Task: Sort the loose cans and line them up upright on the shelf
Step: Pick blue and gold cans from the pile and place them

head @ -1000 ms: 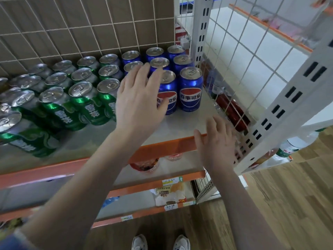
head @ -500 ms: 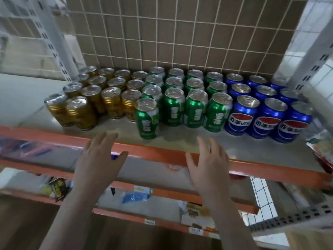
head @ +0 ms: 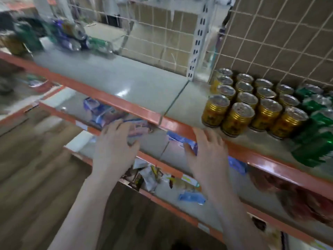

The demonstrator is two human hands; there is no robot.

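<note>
Several gold cans [head: 252, 103] stand upright in rows on the right part of the grey shelf [head: 126, 82]. Green cans [head: 317, 127] stand to their right, blurred. At the far left of the shelf lies a blurred heap of loose cans [head: 75, 38], blue and green, some on their sides. My left hand [head: 115, 150] and my right hand [head: 207, 154] hover in front of the shelf's orange front edge [head: 144, 112], fingers spread, holding nothing.
A white perforated upright [head: 198, 38] and wire mesh back the shelf. Lower shelves hold snack packets [head: 149, 175] and blue wrappers [head: 104, 112]. Wooden floor [head: 36, 168] lies at the lower left.
The view has swung left along the shelf: the blue cans are out of sight, the gold cans are now at the right, and a loose heap shows at far left. Both hands stay empty.
</note>
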